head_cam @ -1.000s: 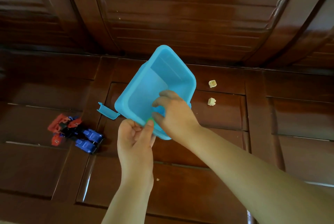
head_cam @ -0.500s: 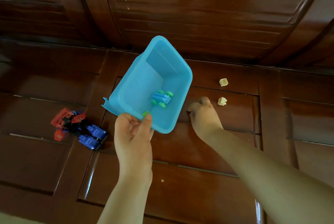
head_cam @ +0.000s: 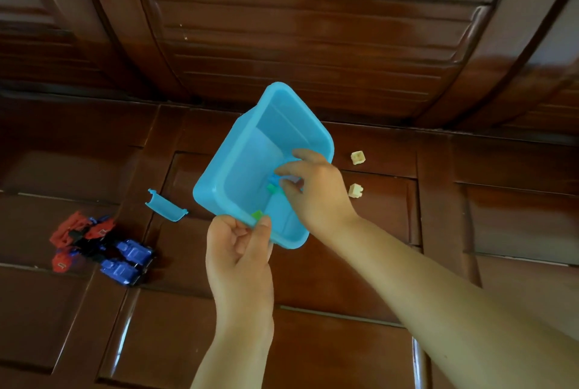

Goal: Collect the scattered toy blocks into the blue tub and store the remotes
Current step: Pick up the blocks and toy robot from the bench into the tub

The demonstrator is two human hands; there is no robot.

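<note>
Left hand point(head_cam: 239, 250) pinches the near rim of the blue tub point(head_cam: 244, 169), thumb pressing a small green block point(head_cam: 257, 215) against the edge, and the tub hangs tilted above the dark wooden surface point(head_cam: 344, 282). Right hand point(head_cam: 316, 191) is over the tub's mouth, fingers point(head_cam: 286, 183) curled in a pinch on a pale lilac piece point(head_cam: 294, 179), with blue-and-green blocks point(head_cam: 273, 184) lying in the tub just below. It looks like a drop-in is under way.

To do it well: lower the fingers well inside the walls before letting go, and level the tub a little (its tilt invites pieces to slide toward the low corner and out).

More to fetch: two cream blocks point(head_cam: 357, 158) at three o'clock of the tub, close together; a blue clip-like piece point(head_cam: 166, 205) at nine o'clock; a red-and-blue robot toy point(head_cam: 100, 250) at eight o'clock. No remotes in view.
</note>
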